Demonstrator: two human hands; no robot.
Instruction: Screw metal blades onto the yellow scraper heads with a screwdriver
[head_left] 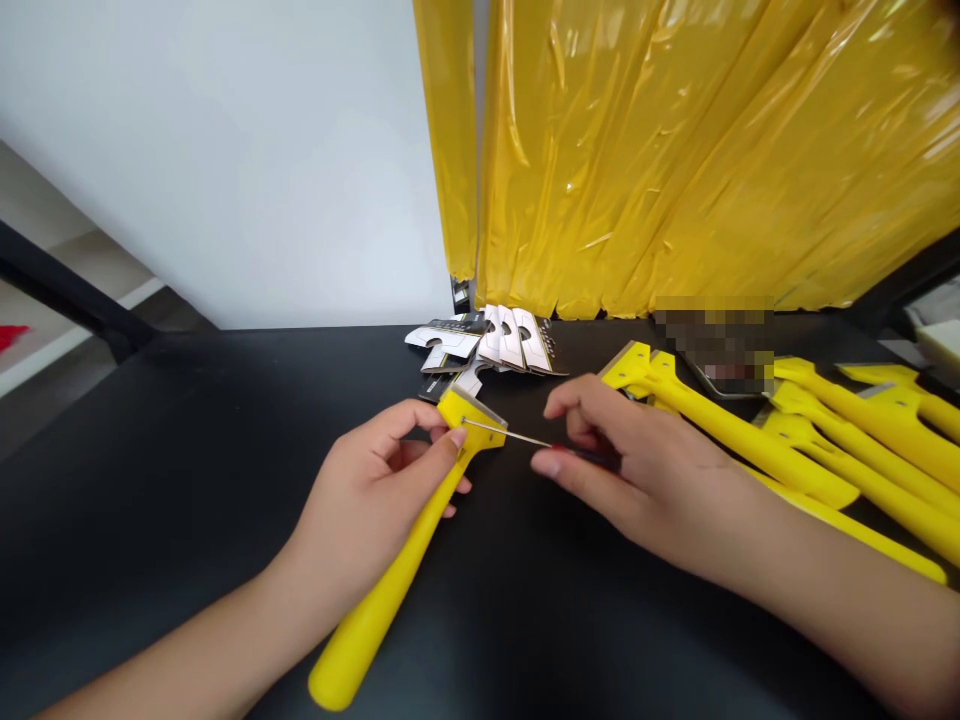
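My left hand is closed around the neck of a yellow scraper, its long handle slanting down toward the near edge of view. A metal blade lies along the far edge of the scraper's head. The thumb presses beside a small screw on that head. From the right, my right hand grips a screwdriver whose thin shaft reaches to the screw near my left thumb. Most of the screwdriver's dark handle is hidden in the fingers.
Several white and black cardboard sleeves lie piled behind the scraper. More yellow scrapers lie on the right of the black table, near a dark phone-like object. A yellow plastic sheet and a white panel stand behind.
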